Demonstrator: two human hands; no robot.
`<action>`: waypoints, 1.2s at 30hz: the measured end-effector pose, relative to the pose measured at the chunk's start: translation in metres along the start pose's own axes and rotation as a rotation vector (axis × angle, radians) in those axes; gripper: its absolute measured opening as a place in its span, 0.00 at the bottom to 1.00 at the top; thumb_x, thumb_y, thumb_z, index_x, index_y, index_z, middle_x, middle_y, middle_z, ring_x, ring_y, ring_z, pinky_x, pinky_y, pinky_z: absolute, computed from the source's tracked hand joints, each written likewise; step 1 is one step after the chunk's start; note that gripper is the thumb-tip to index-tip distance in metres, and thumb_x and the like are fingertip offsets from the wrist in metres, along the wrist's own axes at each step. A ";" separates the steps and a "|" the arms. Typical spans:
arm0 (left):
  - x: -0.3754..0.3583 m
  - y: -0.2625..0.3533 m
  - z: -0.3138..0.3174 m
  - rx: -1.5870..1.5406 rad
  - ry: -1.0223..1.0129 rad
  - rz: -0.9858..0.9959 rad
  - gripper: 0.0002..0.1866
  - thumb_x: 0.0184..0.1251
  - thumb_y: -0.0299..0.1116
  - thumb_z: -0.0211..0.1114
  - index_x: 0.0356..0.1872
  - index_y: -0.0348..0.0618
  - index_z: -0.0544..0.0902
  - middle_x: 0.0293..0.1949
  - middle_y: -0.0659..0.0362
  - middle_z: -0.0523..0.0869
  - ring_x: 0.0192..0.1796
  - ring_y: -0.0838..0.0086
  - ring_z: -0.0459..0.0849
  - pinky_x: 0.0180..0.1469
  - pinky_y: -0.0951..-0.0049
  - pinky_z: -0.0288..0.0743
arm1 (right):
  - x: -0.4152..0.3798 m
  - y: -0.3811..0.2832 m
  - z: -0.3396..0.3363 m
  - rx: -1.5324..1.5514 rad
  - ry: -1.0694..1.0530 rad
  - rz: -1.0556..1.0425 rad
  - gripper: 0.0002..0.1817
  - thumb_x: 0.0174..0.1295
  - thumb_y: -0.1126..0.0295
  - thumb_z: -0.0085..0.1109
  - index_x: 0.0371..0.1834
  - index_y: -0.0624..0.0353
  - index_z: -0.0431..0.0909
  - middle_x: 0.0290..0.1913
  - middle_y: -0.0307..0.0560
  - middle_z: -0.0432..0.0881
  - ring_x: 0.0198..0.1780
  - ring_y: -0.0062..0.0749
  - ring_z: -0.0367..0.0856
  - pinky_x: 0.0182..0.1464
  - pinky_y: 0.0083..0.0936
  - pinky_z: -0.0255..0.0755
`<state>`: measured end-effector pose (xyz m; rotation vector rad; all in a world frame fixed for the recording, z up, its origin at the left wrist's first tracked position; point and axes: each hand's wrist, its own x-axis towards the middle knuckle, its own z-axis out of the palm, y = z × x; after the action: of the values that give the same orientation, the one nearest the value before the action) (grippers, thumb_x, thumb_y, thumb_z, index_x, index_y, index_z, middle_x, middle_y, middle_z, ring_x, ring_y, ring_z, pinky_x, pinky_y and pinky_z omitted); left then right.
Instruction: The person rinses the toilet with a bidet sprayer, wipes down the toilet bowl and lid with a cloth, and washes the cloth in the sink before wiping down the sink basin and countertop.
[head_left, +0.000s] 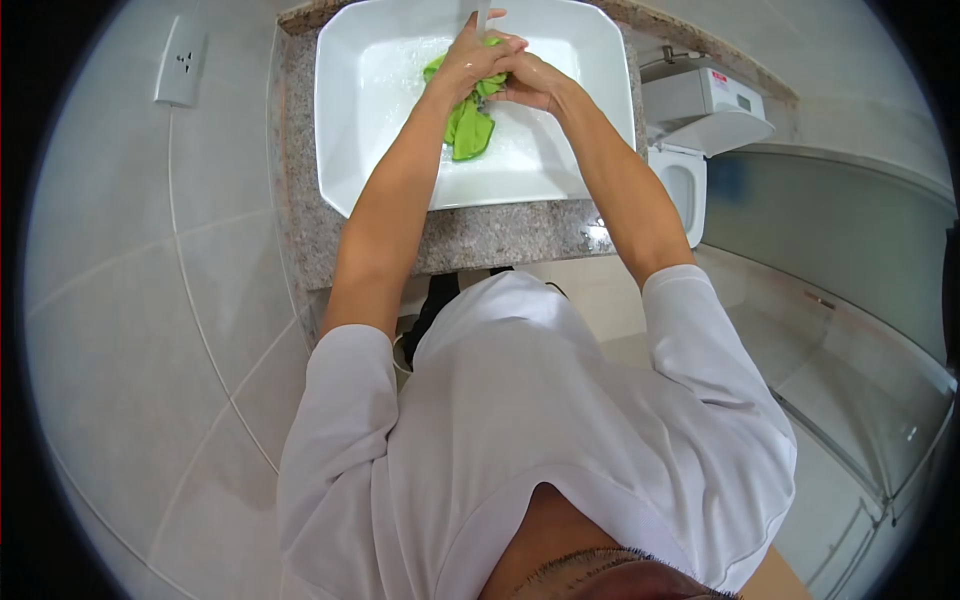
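Note:
A bright green cloth hangs bunched in the white basin, its lower end dangling toward me. My left hand is over the cloth's upper part, under the stream of water at the basin's far side. Against it from the right, my right hand has its fingers curled around the same cloth. The two hands touch each other, and part of the cloth is hidden between them. Water wets the basin floor around the cloth.
The basin sits on a speckled granite counter. A toilet with a white box-like tank stands to the right, beside a glass shower panel. On the left tiled wall is a power outlet.

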<state>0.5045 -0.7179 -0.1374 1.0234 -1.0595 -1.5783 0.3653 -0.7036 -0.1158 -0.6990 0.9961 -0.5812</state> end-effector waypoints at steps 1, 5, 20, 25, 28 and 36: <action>0.001 -0.001 0.002 0.067 0.007 0.046 0.18 0.72 0.30 0.68 0.59 0.35 0.78 0.46 0.55 0.86 0.48 0.67 0.86 0.55 0.68 0.84 | 0.006 -0.002 -0.001 -0.177 -0.018 0.001 0.21 0.67 0.71 0.62 0.63 0.58 0.73 0.47 0.41 0.77 0.53 0.40 0.82 0.52 0.37 0.79; 0.005 0.005 -0.001 -0.029 0.209 -0.111 0.15 0.80 0.38 0.60 0.51 0.35 0.82 0.39 0.58 0.83 0.42 0.70 0.83 0.47 0.72 0.81 | 0.032 0.004 -0.003 -0.549 -0.035 0.028 0.13 0.70 0.75 0.56 0.56 0.63 0.76 0.44 0.45 0.85 0.52 0.38 0.85 0.51 0.38 0.82; 0.016 -0.043 -0.074 0.741 0.360 0.179 0.14 0.72 0.44 0.67 0.36 0.44 0.81 0.35 0.60 0.86 0.41 0.68 0.83 0.45 0.60 0.75 | -0.004 -0.033 -0.028 -1.837 0.288 -0.050 0.33 0.64 0.50 0.61 0.66 0.61 0.72 0.54 0.60 0.86 0.54 0.51 0.88 0.53 0.49 0.83; -0.001 -0.016 -0.100 1.290 -0.042 0.066 0.17 0.73 0.43 0.66 0.56 0.46 0.82 0.41 0.56 0.90 0.48 0.61 0.88 0.56 0.58 0.78 | -0.037 -0.067 -0.051 -1.625 0.374 -0.316 0.30 0.65 0.49 0.65 0.62 0.61 0.77 0.47 0.47 0.88 0.43 0.30 0.86 0.45 0.36 0.79; -0.007 0.008 -0.076 0.910 -0.164 0.184 0.15 0.73 0.35 0.64 0.57 0.45 0.81 0.42 0.54 0.89 0.49 0.62 0.88 0.56 0.62 0.79 | -0.096 -0.097 -0.002 -1.142 0.235 -0.364 0.35 0.65 0.52 0.66 0.70 0.61 0.73 0.49 0.52 0.89 0.44 0.31 0.86 0.49 0.36 0.80; -0.051 0.095 -0.001 0.459 -0.131 0.342 0.12 0.72 0.40 0.70 0.39 0.40 0.82 0.31 0.62 0.84 0.36 0.78 0.80 0.41 0.73 0.76 | -0.066 -0.060 0.016 -1.081 0.150 -0.563 0.17 0.61 0.60 0.70 0.41 0.65 0.88 0.30 0.47 0.88 0.34 0.29 0.83 0.39 0.33 0.77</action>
<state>0.5394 -0.6855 -0.0402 0.9758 -1.6432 -1.1597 0.3442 -0.6901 -0.0286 -1.9583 1.2384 -0.5511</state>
